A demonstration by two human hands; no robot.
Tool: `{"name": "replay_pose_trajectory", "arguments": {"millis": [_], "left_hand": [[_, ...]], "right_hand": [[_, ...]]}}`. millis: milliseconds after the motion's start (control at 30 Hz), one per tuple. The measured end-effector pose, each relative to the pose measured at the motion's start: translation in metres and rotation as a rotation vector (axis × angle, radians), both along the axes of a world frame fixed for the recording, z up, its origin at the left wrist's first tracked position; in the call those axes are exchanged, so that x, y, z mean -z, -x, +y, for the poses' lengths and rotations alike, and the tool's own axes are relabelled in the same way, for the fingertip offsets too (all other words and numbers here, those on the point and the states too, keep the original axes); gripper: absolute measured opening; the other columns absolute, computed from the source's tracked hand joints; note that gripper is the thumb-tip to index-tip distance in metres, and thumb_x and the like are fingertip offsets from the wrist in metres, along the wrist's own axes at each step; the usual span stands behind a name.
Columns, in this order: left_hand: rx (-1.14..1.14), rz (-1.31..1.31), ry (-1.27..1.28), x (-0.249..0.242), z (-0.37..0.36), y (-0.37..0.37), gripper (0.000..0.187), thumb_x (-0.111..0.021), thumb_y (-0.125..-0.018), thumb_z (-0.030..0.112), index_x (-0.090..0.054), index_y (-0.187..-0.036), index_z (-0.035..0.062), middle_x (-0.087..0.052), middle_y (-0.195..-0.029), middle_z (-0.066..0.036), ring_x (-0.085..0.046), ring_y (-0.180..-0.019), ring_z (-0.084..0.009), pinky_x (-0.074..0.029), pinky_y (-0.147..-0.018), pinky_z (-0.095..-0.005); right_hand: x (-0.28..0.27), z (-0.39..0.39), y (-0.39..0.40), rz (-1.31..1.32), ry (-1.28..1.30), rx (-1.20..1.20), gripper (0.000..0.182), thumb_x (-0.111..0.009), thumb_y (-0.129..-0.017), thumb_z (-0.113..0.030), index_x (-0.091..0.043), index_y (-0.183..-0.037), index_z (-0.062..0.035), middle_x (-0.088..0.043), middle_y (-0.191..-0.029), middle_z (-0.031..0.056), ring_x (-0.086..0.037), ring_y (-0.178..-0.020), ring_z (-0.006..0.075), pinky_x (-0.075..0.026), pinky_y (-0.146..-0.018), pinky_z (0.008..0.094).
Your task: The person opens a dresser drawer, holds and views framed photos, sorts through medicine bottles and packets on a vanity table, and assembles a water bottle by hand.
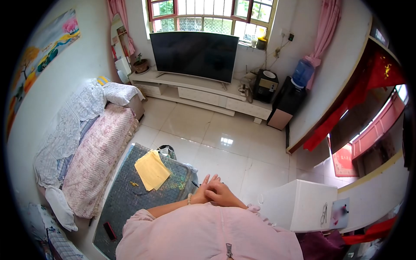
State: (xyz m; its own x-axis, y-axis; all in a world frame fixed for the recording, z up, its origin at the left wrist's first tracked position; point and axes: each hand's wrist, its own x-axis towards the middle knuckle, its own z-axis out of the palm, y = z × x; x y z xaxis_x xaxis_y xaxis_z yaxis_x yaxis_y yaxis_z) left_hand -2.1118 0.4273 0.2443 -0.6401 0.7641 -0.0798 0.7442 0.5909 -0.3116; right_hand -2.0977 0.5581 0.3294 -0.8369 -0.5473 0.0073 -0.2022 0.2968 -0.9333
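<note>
My left hand (200,196), with a beaded bracelet (189,199) at the wrist, is held in front of my body with its fingertips stretched forward. Folded across it is my right hand (220,193), its fingers resting on the left. Nothing else shows in either hand. Beside them on the left stands a table (121,201) with a dark, glossy patterned top. A stack of yellow paper sheets (152,170) lies on it, near a small yellowish item (134,183). Closer to me is a small dark red and black object (109,231).
A bin (166,151) stands beyond the table. Left is a sofa (99,160) with a quilted cover. A television (193,56) sits on a low cabinet (201,98) ahead, near a water dispenser (288,102). A white cabinet (316,203) is at right; tiled floor (225,147) lies between.
</note>
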Motion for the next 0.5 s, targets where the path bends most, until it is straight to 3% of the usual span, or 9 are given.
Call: {"name": "replay_pose_trajectory", "arguments": {"millis": [67,100,167,200,433,500], "left_hand": [[0.079,0.053,-0.159,-0.001,-0.004,0.001,0.050,-0.039,-0.086,0.039,-0.040,-0.131,0.0165,-0.034,-0.138,-0.008,-0.014,-0.135,-0.0303,-0.008,-0.105,-0.0578],[0.079,0.052,-0.159,-0.004,-0.003,0.003,0.050,-0.039,-0.086,0.039,-0.040,-0.131,0.0165,-0.034,-0.138,-0.008,-0.014,-0.135,-0.0303,-0.008,-0.105,-0.0578],[0.019,-0.443,0.031,-0.011,0.002,0.008,0.048,-0.040,-0.086,0.038,-0.042,-0.129,0.0173,-0.034,-0.138,-0.007,-0.015,-0.134,-0.0287,-0.008,-0.105,-0.0577],[-0.007,-0.490,0.053,-0.011,0.002,0.007,0.047,-0.040,-0.086,0.038,-0.042,-0.129,0.0173,-0.035,-0.138,-0.007,-0.016,-0.134,-0.0289,-0.009,-0.106,-0.0574],[-0.007,-0.250,-0.162,0.018,-0.001,0.004,0.045,-0.042,-0.086,0.035,-0.043,-0.128,0.0172,-0.037,-0.136,-0.006,-0.018,-0.133,-0.0300,-0.010,-0.106,-0.0553],[0.029,-0.157,-0.162,0.010,-0.001,0.005,0.045,-0.042,-0.086,0.035,-0.044,-0.127,0.0171,-0.038,-0.135,-0.006,-0.019,-0.133,-0.0298,-0.011,-0.107,-0.0547]], "right_hand": [[0.015,-0.001,0.000,0.226,-0.048,0.233,0.019,-0.057,-0.077,-0.019,-0.062,-0.081,-0.0009,-0.057,-0.087,0.0161,-0.051,-0.086,0.0309,-0.041,-0.079,0.0389],[0.016,0.000,0.001,0.225,-0.048,0.233,0.019,-0.057,-0.077,-0.019,-0.062,-0.081,-0.0009,-0.057,-0.087,0.0161,-0.051,-0.086,0.0309,-0.041,-0.079,0.0389],[0.016,0.001,0.003,0.257,-0.229,0.265,0.019,-0.057,-0.077,-0.020,-0.061,-0.080,-0.0007,-0.057,-0.089,0.0159,-0.051,-0.086,0.0313,-0.041,-0.079,0.0393],[0.016,0.000,0.003,0.257,-0.229,0.267,0.019,-0.057,-0.077,-0.020,-0.061,-0.080,-0.0007,-0.057,-0.089,0.0159,-0.051,-0.086,0.0313,-0.041,-0.079,0.0393],[-0.002,0.000,-0.001,0.163,-0.156,0.077,0.019,-0.058,-0.077,-0.019,-0.059,-0.076,0.0000,-0.057,-0.081,0.0141,-0.051,-0.084,0.0302,-0.041,-0.077,0.0380],[-0.002,0.002,-0.002,0.083,0.050,0.040,0.019,-0.057,-0.077,-0.019,-0.060,-0.079,-0.0006,-0.056,-0.082,0.0136,-0.051,-0.085,0.0295,-0.041,-0.077,0.0378]]}}
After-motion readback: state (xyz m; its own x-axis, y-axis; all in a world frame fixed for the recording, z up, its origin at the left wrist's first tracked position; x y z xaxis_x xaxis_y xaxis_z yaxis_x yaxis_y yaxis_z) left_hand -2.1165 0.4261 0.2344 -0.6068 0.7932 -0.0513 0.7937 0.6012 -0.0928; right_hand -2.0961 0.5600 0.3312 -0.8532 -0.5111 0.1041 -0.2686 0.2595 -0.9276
